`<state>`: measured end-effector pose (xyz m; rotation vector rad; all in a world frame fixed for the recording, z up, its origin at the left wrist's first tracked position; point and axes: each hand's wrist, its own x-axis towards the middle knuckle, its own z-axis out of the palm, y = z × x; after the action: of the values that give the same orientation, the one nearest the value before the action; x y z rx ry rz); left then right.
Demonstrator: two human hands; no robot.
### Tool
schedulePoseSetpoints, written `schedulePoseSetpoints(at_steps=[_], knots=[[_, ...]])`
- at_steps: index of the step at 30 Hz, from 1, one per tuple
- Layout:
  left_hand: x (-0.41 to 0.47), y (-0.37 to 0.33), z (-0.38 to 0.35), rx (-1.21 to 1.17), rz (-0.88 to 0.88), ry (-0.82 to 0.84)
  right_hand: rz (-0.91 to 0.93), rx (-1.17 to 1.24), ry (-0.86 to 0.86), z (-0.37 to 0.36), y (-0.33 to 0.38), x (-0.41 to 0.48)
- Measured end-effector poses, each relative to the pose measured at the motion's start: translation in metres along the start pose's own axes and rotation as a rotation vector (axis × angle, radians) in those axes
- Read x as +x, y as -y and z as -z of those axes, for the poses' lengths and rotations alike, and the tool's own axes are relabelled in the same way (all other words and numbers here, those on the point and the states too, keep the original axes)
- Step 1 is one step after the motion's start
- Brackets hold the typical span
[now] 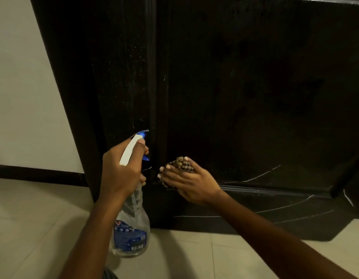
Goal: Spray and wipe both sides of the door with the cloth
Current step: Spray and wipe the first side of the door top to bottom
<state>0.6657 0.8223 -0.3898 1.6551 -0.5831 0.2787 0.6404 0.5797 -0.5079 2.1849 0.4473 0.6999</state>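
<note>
A dark, almost black door (245,87) fills most of the view, its lower part near the floor. Fine spray droplets speckle its left stile. My left hand (122,174) grips a clear spray bottle (132,234) with a blue label and a white and blue trigger head, nozzle pointed at the door's left stile. My right hand (186,182) presses a bunched checked brown cloth (179,165) against the lower left corner of the door's recessed panel. White scratch marks run across the bottom rail.
A pale wall (23,97) with a dark skirting board (33,174) lies left of the door. Light floor tiles (194,254) spread below. The door's bottom edge stands just above the tiles.
</note>
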Motion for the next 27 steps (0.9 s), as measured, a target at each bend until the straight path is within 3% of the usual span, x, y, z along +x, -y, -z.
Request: schedulePoseSetpoints(at_steps=[2, 6, 8, 11, 15, 19, 21, 27], knots=[[-0.001, -0.001, -0.001, -0.012, -0.002, 0.005, -0.108, 0.078, -0.075, 0.020, -0.031, 0.010], [-0.003, 0.000, -0.007, -0.037, 0.011, 0.020, -0.593, 0.124, -0.405, 0.068, -0.104, 0.048], [-0.004, 0.000, -0.010, -0.036, 0.010, 0.021, -0.667, 0.119, -0.459, 0.075, -0.111, 0.061], [-0.004, -0.002, -0.016, -0.032, 0.009, 0.023, -0.551, 0.132, -0.378, 0.055, -0.075, 0.050], [-0.004, -0.004, -0.023, -0.016, -0.009, 0.058, -0.115, 0.033, -0.088, 0.003, -0.010, -0.016], [-0.008, -0.006, -0.030, -0.016, -0.009, 0.077, -0.022, -0.016, -0.023, -0.011, -0.019, -0.061], [-0.009, -0.007, -0.033, -0.017, -0.004, 0.087, -0.112, 0.035, -0.099, 0.002, -0.044, -0.060], [-0.008, -0.006, -0.049, -0.044, 0.025, 0.108, -0.726, 0.095, -0.449, 0.066, -0.153, -0.009]])
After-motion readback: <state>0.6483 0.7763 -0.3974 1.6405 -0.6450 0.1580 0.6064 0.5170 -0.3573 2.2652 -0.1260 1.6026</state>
